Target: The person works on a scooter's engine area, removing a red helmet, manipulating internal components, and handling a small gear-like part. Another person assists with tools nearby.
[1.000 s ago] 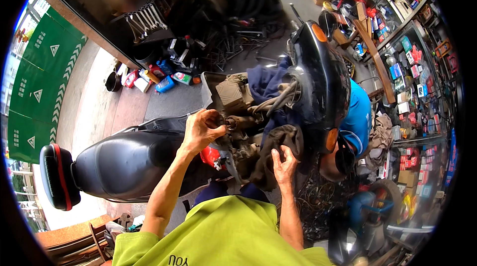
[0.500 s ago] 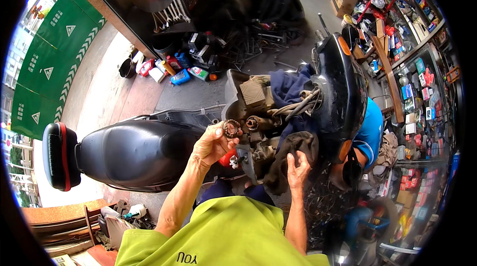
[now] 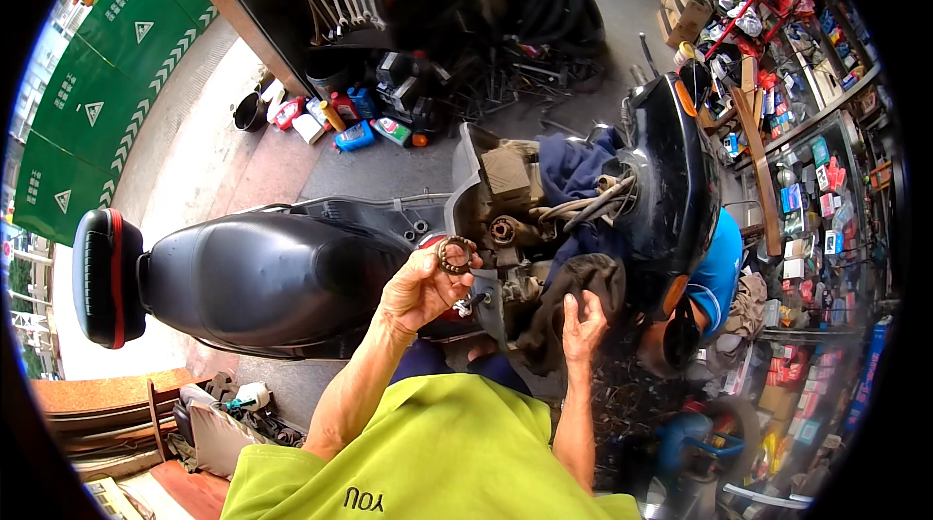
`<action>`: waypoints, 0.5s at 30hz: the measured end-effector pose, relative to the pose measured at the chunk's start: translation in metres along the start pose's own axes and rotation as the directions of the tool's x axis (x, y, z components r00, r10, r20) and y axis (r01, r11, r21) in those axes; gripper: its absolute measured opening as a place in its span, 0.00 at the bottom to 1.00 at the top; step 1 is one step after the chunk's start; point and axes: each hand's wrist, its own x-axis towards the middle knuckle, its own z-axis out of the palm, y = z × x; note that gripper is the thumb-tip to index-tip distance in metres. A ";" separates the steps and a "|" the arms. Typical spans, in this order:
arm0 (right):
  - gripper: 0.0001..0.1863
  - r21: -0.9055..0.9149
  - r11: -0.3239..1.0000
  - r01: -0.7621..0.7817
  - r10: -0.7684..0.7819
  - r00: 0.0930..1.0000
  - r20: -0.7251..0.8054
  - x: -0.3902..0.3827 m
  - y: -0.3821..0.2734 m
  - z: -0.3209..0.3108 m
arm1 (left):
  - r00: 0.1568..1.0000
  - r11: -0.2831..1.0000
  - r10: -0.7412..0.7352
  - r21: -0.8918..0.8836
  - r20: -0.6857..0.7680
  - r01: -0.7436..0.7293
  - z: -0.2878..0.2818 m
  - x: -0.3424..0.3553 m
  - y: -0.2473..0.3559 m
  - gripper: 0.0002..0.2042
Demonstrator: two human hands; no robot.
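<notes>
My left hand (image 3: 426,289) holds up a small dark metal ring, apparently a bearing race (image 3: 455,255), above a black scooter (image 3: 248,277). Right behind it, the opened front section of the scooter shows a greasy round fitting (image 3: 504,231), cables (image 3: 588,209) and a brown cardboard piece (image 3: 507,170). My right hand (image 3: 583,326) has its thumb and fingers apart, holding nothing, in front of a grubby dark brown cloth (image 3: 554,316); whether it touches the cloth I cannot tell. A navy cloth (image 3: 573,160) is draped beside the cables.
A co-worker in blue (image 3: 719,258) bends beside the black front panel (image 3: 671,180). Wrenches (image 3: 345,5), oil bottles (image 3: 355,134) and loose metal tools lie at the back. Glass shelving with boxed parts (image 3: 816,238) lines the right, green hoarding (image 3: 107,73) the left.
My left hand has lifted the ring out from the scooter's front and moved rightward, turning it toward me. My right hand has shifted slightly rightward. The view has shifted too.
</notes>
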 end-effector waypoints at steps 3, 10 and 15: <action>0.27 0.025 0.998 0.049 -0.048 0.998 -0.039 -0.002 0.006 0.002 | 1.000 1.000 0.015 0.020 0.026 -0.015 -0.002 -0.005 -0.001 0.28; 0.27 0.040 0.999 0.016 -0.016 1.000 -0.021 -0.003 0.016 -0.001 | 0.997 0.994 0.079 0.079 -0.002 -0.079 -0.006 -0.022 -0.003 0.23; 0.29 -0.066 0.995 0.079 -0.082 0.996 -0.041 0.001 0.013 0.002 | 0.998 0.996 0.069 0.059 -0.006 -0.069 -0.005 -0.031 0.002 0.17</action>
